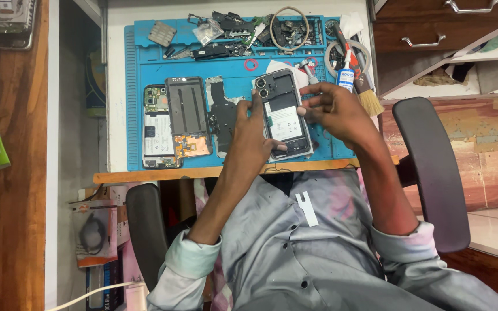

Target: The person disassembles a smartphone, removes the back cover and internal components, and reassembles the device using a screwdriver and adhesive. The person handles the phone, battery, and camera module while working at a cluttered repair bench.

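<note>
Hands meet at frame centre on the opened phone (283, 115): your left hand (252, 135) pins its left edge, fingers flat, unclamped. Your right hand (338, 112) pinches its right edge; its long axis runs up-frame on the blue mat (134, 69).

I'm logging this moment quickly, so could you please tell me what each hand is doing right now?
Left hand: fingers spread, pressing on the left edge of the opened phone.
Right hand: curled, gripping the phone's right edge.
</note>
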